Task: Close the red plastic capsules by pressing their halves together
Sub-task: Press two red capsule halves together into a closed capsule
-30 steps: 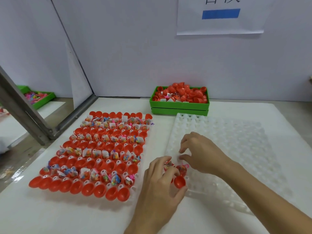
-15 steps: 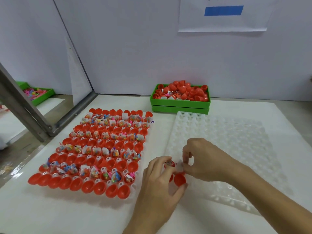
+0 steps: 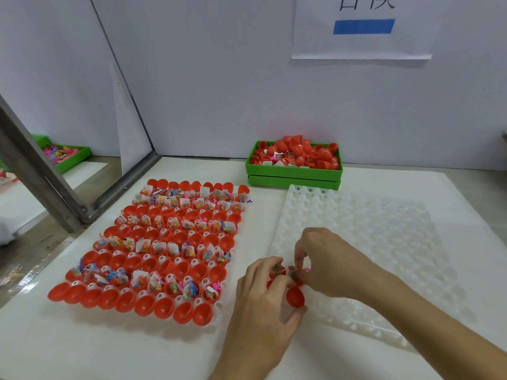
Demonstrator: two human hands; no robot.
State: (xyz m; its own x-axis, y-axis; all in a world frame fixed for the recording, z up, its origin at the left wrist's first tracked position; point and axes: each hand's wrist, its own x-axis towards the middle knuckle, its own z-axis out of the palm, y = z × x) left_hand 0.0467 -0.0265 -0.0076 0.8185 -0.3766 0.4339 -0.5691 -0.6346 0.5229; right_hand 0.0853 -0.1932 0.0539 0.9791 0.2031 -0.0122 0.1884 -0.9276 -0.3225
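Here my left hand [image 3: 263, 303] curls around a red capsule [image 3: 295, 297], open half up, at the near edge of the clear tray [image 3: 384, 242] on the worktop [image 3: 109, 346]. My right hand [image 3: 326, 259] pinches something small over it; what exactly, my fingers hide. Since a second ago that hand has curled down closer to the capsule. Left of them sits the filled tray [image 3: 153, 256] of open red halves. Farther back stands the green bin [image 3: 293, 171] of capsules.
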